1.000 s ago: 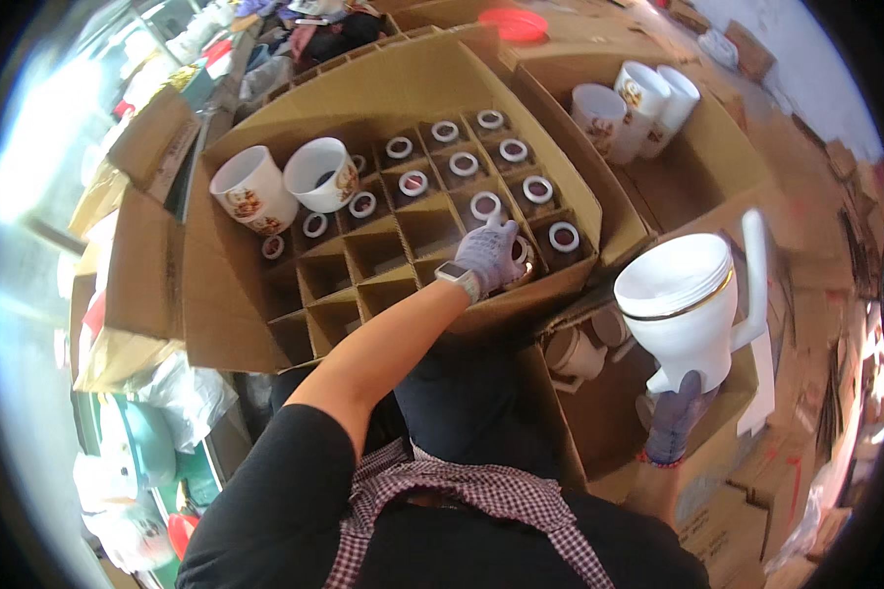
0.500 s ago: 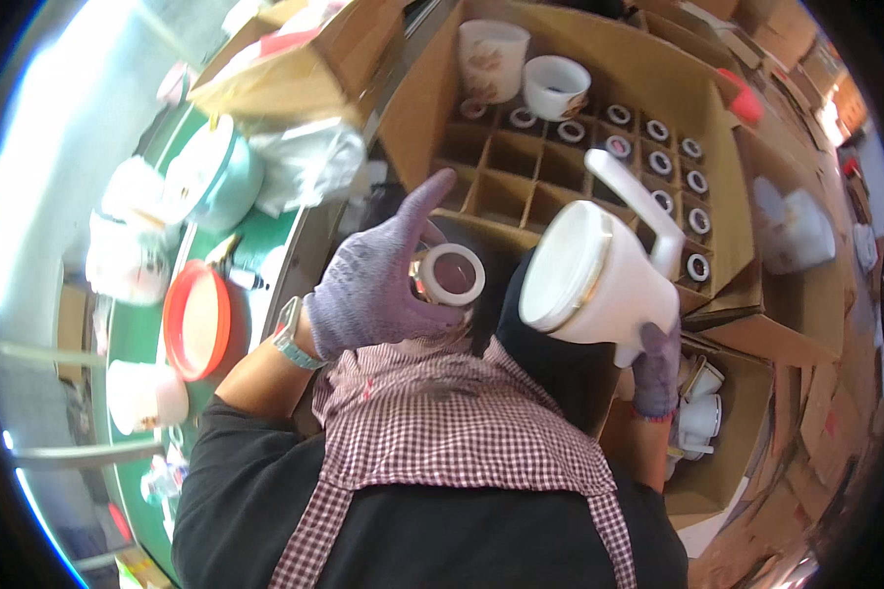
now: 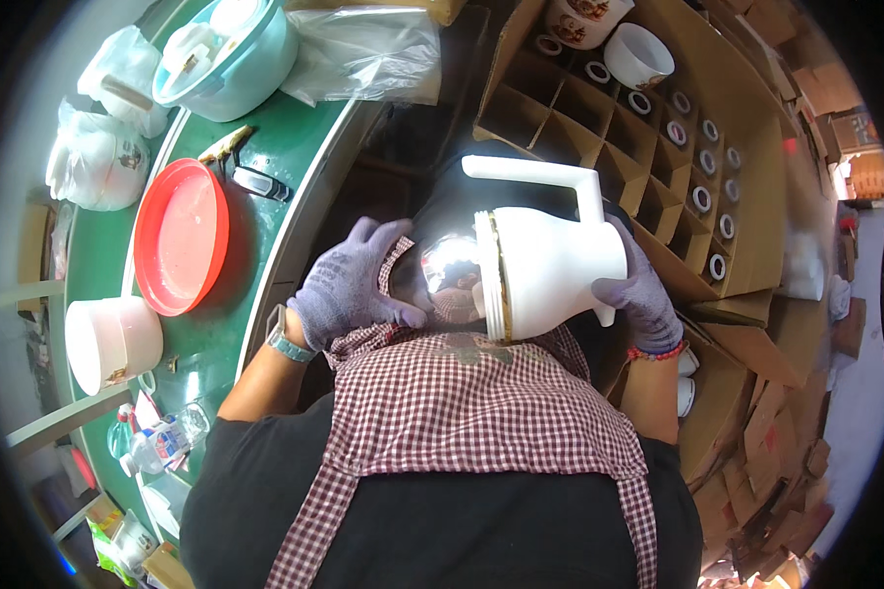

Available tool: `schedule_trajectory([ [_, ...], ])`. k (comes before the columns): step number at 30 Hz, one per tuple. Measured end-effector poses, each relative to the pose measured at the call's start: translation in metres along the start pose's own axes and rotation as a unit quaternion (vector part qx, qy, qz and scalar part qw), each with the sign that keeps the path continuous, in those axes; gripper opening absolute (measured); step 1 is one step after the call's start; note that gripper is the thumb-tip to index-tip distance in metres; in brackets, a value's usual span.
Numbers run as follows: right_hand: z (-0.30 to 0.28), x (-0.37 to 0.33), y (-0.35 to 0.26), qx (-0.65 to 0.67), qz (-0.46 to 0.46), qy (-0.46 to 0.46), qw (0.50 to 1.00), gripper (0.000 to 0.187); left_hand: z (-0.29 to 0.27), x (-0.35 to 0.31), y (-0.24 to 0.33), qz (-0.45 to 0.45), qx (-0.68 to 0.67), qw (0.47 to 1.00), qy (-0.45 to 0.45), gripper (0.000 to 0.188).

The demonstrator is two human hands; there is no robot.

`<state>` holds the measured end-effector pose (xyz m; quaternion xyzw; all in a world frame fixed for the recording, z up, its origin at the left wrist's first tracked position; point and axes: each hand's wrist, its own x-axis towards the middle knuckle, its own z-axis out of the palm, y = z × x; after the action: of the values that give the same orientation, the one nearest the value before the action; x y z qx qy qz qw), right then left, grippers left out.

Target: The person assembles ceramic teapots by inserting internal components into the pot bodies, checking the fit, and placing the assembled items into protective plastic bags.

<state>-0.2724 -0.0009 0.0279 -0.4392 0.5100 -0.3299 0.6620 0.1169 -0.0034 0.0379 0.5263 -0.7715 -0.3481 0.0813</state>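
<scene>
My right hand (image 3: 641,294), in a purple-grey glove, grips the base end of a white jug body (image 3: 560,270) lying on its side above my lap. Its angled handle points up and left, and its threaded, gold-banded mouth faces left. A mirror-like silver flask liner (image 3: 450,273) pokes out of that mouth, rounded end outward. My left hand (image 3: 359,280), gloved alike, is open just left of the liner, thumb and fingers spread. Between its fingers and the liner shows a fold of the checked apron (image 3: 396,263). Whether the hand touches the fold, I cannot tell.
Ahead right stands a divided carton (image 3: 599,147) with several white-ringed liners and white printed containers (image 3: 640,54). On the green table (image 3: 265,231) at left are a red tray (image 3: 182,236), an aqua basin (image 3: 255,64), a dark key fob (image 3: 261,184) and a bottle (image 3: 167,444).
The liner has left my left hand's grasp and now sits partly in the jug's mouth. The jug has tipped level, mouth to the left. My view has shifted toward the table.
</scene>
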Motion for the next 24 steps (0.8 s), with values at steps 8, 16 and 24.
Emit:
schedule_trajectory([
  [8, 0.002, 0.011, -0.017, -0.075, 0.040, 0.006, 0.996, 0.095, 0.046, 0.012, 0.013, 0.069, -0.100, 0.987, 0.107, 0.097],
  [16, -0.012, -0.011, 0.065, 0.122, 0.035, 0.035, 0.991, 0.081, 0.077, 0.015, -0.023, 0.000, -0.192, 0.979, 0.063, 0.068],
  [24, -0.013, -0.021, 0.072, 0.277, 0.018, 0.071, 0.958, 0.073, 0.042, 0.039, 0.020, 0.213, -0.322, 0.921, 0.050, 0.091],
])
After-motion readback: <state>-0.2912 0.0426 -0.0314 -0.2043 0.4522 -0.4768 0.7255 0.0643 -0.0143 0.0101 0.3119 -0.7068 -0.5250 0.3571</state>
